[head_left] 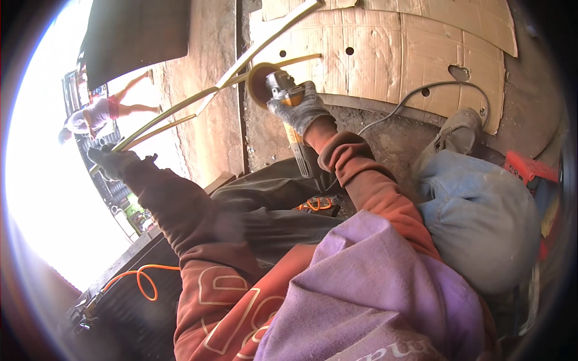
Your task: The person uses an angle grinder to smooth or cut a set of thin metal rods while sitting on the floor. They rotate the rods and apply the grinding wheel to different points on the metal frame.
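My right hand [303, 108], in a grey work glove, is closed round the front of a yellow-and-grey angle grinder [298, 150]. Its round brownish disc [259, 84] stands at the far side, against or very close to a long thin frame of pale yellowish bars [174, 112]; I cannot tell whether they touch. At the far left, my gloved left hand [115, 162] is closed on the near end of this frame. The bars run from there up and right, past the disc. The left fingertips are partly lost in the glare.
Flattened cardboard [373, 54] with holes lies on the floor ahead. A grey cable [415, 90] curves over it. A shoe [460, 132] is at the right, near a red object [530, 168]. An orange cord [141, 280] loops lower left. Another person [99, 114] is beyond.
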Motion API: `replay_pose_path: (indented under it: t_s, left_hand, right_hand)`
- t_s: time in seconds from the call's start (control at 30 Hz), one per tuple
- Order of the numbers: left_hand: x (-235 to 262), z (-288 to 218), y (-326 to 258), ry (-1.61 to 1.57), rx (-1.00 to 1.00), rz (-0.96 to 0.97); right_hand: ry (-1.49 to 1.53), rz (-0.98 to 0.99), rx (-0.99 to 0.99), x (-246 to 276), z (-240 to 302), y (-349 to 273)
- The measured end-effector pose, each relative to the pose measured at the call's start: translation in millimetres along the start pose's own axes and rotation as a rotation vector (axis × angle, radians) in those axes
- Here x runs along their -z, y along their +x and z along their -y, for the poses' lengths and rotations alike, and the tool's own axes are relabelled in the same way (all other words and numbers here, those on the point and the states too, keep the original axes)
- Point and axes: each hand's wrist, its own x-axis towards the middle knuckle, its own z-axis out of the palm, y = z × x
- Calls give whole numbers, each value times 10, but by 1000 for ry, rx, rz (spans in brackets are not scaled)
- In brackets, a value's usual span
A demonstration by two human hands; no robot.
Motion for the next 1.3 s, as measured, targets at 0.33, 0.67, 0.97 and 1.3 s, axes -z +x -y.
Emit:
replay_pose_path:
  t_s: [0.33, 0.67, 0.97, 1.3]
  left_hand:
    - [8, 326, 272, 148, -505, 305]
    - [20, 671, 934, -301, -97, 519]
    - [57, 565, 695, -281, -109, 519]
    - [5, 521, 576, -443, 96, 442]
  right_hand:
    - [238, 86, -112, 102, -152, 392]
    - [-33, -135, -369, 465, -324, 706]
    - [-25, 12, -215, 104, -30, 382]
    - [265, 117, -215, 72, 169, 185]
